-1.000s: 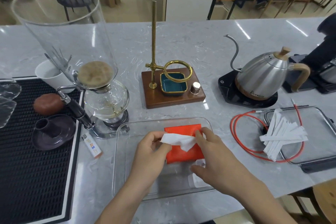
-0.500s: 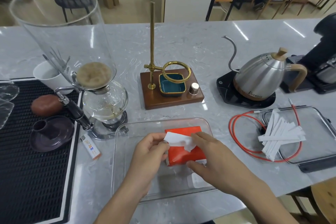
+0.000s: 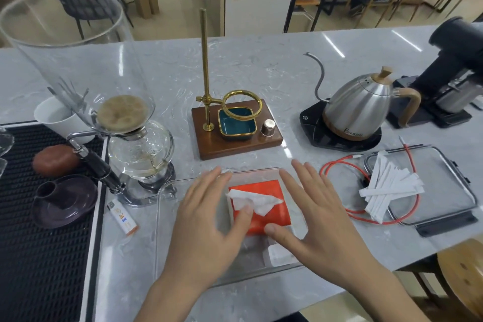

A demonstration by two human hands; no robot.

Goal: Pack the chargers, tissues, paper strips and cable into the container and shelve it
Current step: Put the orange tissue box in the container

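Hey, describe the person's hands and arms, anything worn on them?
Both are bare: the left hand and right hand show no gloves, rings, watch or bracelet. The forearms are uncovered to the bottom edge of the frame, with no sleeve in view. Fingernails look short and unpainted.

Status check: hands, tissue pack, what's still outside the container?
Both hands open, left hand and right hand over the container. Tissue pack inside. Paper strips and red cable not yet packed. Path unobstructed.
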